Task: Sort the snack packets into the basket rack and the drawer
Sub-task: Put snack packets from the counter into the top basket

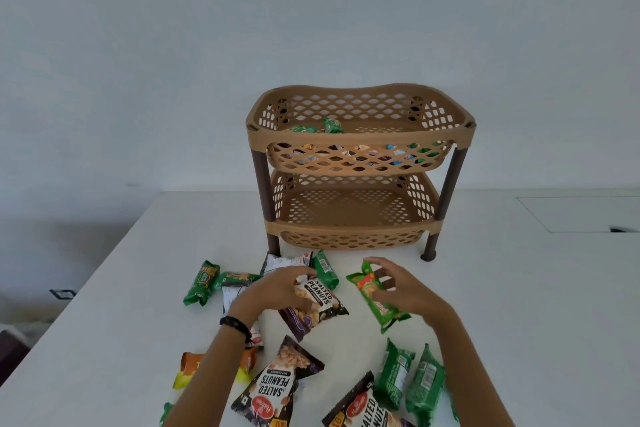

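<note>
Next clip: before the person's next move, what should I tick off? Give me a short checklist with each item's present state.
1. Right hand grips the green packet: ok, fingers and thumb pinch it.
2. Left hand holds the peanut packet: ok, fingers curl over its top end.
3. Top basket has room: ok, the packets in it lie below the rim.
4. Bottom basket has room: ok, no packets show in it.
5. Drawer open and within reach: cannot tell, none in view.
6. Way from the hands to the rack: ok, only flat packets lie on the table between.
</note>
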Motion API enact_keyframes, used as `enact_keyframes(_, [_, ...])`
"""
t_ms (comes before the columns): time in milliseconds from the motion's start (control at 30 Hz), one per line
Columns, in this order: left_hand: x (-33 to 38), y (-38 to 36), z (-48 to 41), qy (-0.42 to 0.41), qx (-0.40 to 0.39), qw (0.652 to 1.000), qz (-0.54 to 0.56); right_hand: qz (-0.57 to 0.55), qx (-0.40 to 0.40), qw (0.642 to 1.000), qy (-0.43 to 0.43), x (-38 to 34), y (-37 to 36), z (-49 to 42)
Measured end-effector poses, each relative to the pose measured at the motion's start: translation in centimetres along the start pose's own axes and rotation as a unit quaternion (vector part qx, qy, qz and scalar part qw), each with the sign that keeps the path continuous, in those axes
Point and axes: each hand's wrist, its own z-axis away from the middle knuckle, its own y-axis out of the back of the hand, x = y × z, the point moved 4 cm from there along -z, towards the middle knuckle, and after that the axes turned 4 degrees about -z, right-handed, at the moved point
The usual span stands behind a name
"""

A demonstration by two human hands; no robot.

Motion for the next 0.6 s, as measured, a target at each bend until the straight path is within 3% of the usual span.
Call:
enact_keyframes(233, [6.2, 5.5, 1.9, -0.144, -0.094, 0.985, 0.028, -0.043, 0.030, 0.995, 0.082, -6.8, 6.4, 0.7])
enact_keyframes(600, [14.4, 14.5, 0.7, -0.286, -0.031, 0.949, 0.129, -0.129, 0.096, 0.945, 0.284, -20.1, 15.9, -0.2])
